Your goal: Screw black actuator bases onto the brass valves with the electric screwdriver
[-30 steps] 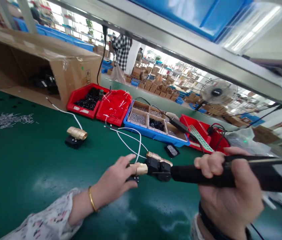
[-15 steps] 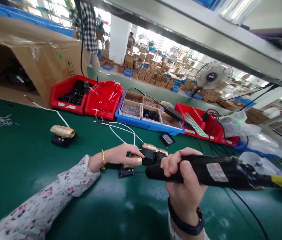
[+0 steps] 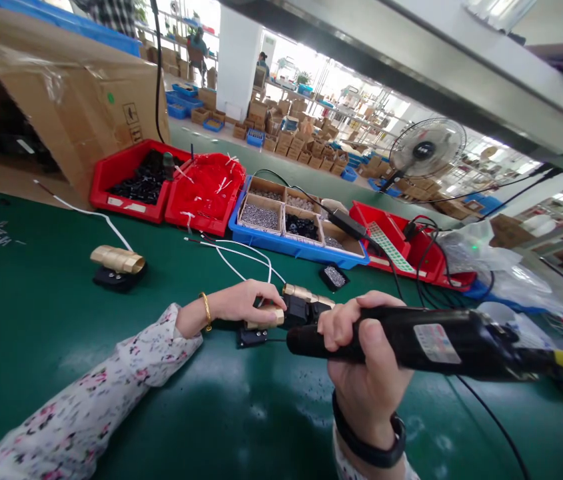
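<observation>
Green bench (image 3: 51, 320) (warehouse behind): left hand (image 3: 241, 303) fingers pinching brass fitting (image 3: 264, 317), right hand (image 3: 361, 373) gripping screwdriver (image 3: 411, 340).

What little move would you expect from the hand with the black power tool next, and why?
Probably a slight nudge of the tool's tip forward onto the gold-and-black part. The right hand grips the black electric screwdriver with its front end right beside that part, and the left hand steadies the part on the green mat. Whether the tip already touches is hidden.

no readable text, label on electric screwdriver (image 3: 431, 341) blurred, cardboard box (image 3: 86, 100) markings illegible
</observation>
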`<state>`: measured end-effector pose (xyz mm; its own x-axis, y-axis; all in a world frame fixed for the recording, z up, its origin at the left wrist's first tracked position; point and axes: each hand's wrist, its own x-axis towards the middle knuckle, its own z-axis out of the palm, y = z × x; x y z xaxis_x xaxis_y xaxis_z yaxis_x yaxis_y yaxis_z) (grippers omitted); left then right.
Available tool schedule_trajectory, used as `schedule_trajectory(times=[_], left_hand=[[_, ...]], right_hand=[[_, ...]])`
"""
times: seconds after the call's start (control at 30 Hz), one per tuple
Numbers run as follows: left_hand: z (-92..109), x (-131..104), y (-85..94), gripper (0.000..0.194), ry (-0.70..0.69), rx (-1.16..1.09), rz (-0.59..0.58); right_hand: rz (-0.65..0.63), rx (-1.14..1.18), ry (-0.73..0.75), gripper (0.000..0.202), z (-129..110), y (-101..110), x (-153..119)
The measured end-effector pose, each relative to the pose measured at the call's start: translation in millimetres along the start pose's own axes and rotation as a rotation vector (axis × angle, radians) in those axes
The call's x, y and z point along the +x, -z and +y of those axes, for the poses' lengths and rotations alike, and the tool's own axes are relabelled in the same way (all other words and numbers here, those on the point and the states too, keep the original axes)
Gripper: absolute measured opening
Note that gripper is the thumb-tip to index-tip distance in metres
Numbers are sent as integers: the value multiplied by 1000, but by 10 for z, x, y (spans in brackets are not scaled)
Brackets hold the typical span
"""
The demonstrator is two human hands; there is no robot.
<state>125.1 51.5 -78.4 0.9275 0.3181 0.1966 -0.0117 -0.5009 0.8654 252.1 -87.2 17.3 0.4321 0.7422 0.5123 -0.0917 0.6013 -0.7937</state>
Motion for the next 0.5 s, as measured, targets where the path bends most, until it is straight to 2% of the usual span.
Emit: schedule_trajectory(times=[0.5], left_hand=[[-22,-12,-18,30,-3,-31,10]], right_hand=[[6,-16,-5,14,-4,-1,6]])
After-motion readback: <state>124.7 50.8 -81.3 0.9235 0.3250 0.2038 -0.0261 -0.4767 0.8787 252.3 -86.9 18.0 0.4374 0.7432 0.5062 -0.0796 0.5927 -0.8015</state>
